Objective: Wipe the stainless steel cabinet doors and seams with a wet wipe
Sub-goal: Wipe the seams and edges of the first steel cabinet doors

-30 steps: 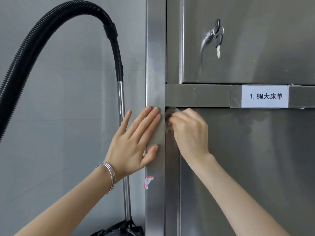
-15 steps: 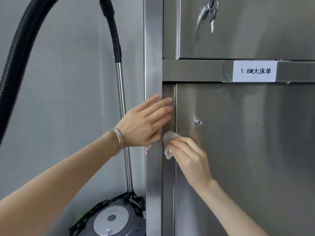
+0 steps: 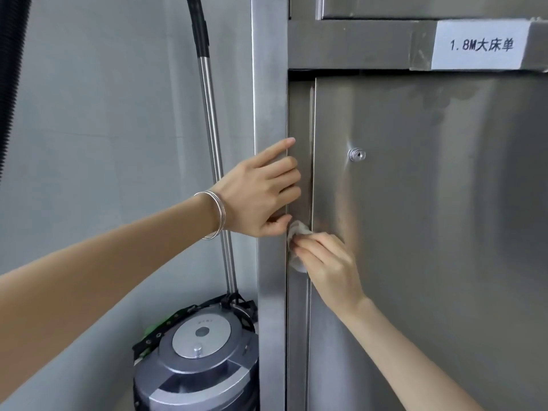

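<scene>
A stainless steel cabinet door (image 3: 430,232) with a small round lock (image 3: 356,155) fills the right side. Along its left edge runs a vertical seam (image 3: 310,143) beside the steel frame post (image 3: 269,99). My right hand (image 3: 326,262) presses a crumpled white wet wipe (image 3: 296,244) against that seam, below the lock's height. My left hand (image 3: 264,197), with thin bracelets at the wrist, rests with straight fingers on the frame post just above the wipe.
A grey vacuum cleaner (image 3: 201,360) stands on the floor left of the cabinet, its metal tube (image 3: 213,149) and black hose (image 3: 12,69) rising along the grey wall. A white paper label (image 3: 480,44) is taped to the horizontal rail above the door.
My right hand has carried the wipe down the seam from the door's top corner to below the lock. My left hand has slid down the post with it, and the view has tilted down.
</scene>
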A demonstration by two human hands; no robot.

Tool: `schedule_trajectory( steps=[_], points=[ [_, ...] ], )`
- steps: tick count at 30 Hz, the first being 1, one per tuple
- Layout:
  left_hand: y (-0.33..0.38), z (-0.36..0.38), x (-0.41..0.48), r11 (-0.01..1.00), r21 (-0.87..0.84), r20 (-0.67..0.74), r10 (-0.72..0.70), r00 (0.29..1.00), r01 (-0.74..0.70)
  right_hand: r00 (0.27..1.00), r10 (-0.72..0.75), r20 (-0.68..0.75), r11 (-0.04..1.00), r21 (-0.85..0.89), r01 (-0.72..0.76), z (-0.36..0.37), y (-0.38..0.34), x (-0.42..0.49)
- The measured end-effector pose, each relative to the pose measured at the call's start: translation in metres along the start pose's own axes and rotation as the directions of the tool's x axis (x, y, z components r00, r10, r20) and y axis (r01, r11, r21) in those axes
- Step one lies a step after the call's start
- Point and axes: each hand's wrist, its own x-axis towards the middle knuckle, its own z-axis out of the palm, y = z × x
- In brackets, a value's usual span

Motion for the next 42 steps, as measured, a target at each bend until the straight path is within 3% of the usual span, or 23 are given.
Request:
schedule_trajectory(
  steps=[4, 7, 12, 18, 22, 30, 35, 38, 42],
  points=[
    [0.010, 0.000, -0.001, 0.997, -0.001, 0.014, -0.071, 0.997, 0.071, 0.975, -0.098, 0.200, 0.995, 0.034, 0.093, 0.000, -0.026, -0.082],
    [0.014, 0.002, 0.001, 0.994, 0.007, 0.014, -0.105, 0.994, 0.105, 0.947, -0.093, 0.307, 0.996, 0.033, 0.087, -0.002, -0.023, -0.077],
    [0.018, 0.012, 0.000, 0.994, -0.007, -0.078, -0.108, 0.991, 0.108, 0.998, -0.032, 0.051, 0.999, 0.015, 0.032, 0.005, -0.009, -0.044],
    [0.041, 0.024, -0.011, 0.998, -0.069, -0.133, -0.002, 0.991, -0.008, 0.971, -0.168, 0.172, 0.986, 0.013, 0.168, 0.003, -0.022, -0.092],
    [0.067, 0.037, -0.027, 0.989, -0.095, -0.137, 0.100, 0.985, -0.114, 0.965, -0.227, 0.131, 0.973, -0.011, 0.231, 0.004, -0.008, -0.079],
    [0.081, 0.047, -0.037, 0.990, -0.093, -0.188, 0.091, 0.978, -0.110, 0.951, -0.253, 0.180, 0.961, -0.065, 0.269, 0.016, -0.029, -0.142],
    [0.132, 0.065, -0.068, 0.991, -0.078, -0.170, 0.096, 0.981, -0.111, 0.990, -0.140, 0.008, 0.983, -0.118, 0.140, 0.027, -0.035, -0.152],
    [0.152, 0.070, -0.074, 0.992, -0.098, -0.152, 0.058, 0.987, -0.073, 0.992, -0.113, 0.057, 0.988, -0.100, 0.118, 0.032, -0.059, -0.211],
    [0.181, 0.072, -0.092, 0.979, -0.121, -0.089, 0.156, 0.984, -0.166, 0.990, -0.062, 0.128, 0.988, -0.135, 0.080, 0.026, -0.074, -0.229]
  ],
)
